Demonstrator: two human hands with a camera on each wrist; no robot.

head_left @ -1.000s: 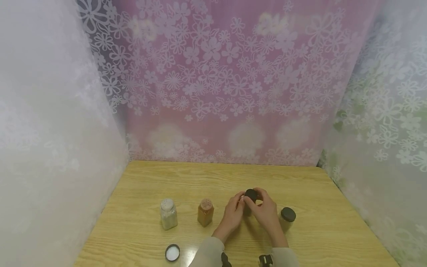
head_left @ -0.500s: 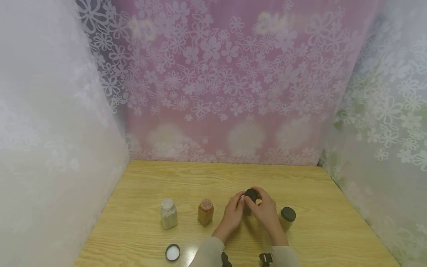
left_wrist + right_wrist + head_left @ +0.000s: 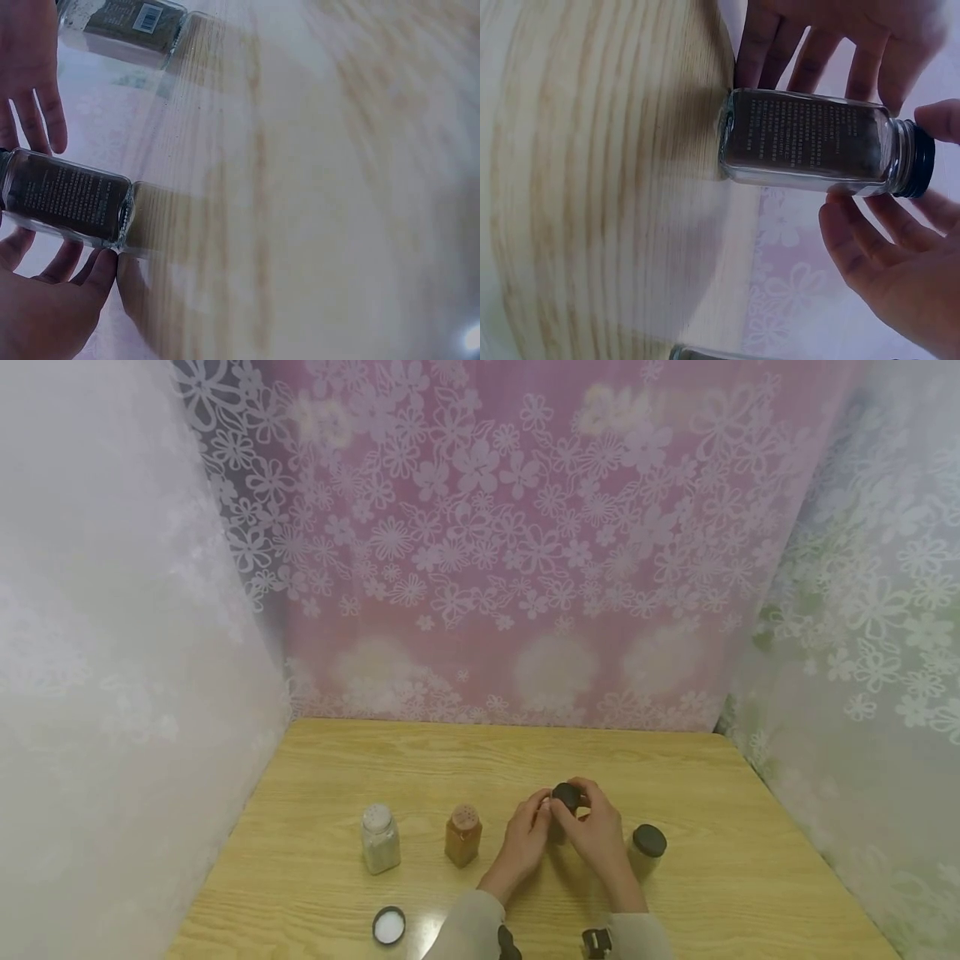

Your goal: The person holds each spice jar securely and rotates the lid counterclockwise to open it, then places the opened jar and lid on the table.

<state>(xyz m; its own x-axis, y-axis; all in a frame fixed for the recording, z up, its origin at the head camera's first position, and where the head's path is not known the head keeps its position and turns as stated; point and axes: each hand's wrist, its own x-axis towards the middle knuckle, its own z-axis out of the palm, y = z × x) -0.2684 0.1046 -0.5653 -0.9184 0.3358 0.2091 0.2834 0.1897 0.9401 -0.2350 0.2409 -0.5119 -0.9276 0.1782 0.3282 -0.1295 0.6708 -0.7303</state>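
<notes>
A glass jar of dark spice [image 3: 558, 827] [image 3: 810, 142] [image 3: 67, 199] stands on the wooden table [image 3: 450, 760], right of centre. My left hand [image 3: 542, 814] [image 3: 52, 292] holds the jar's body from the left. My right hand [image 3: 579, 802] [image 3: 900, 225] grips its black screw cap [image 3: 565, 796] [image 3: 922, 161] from above, thumb and fingers round the rim. The cap sits on the jar's neck. In the right wrist view the left hand's fingers [image 3: 817, 45] show behind the glass.
A white-powder shaker [image 3: 379, 839] and a brown spice shaker [image 3: 462, 835] stand uncapped to the left. A black-capped jar [image 3: 647, 847] [image 3: 127, 26] stands just right of my right hand. One loose cap [image 3: 388, 926] lies near the front edge. Flowered curtains wall three sides.
</notes>
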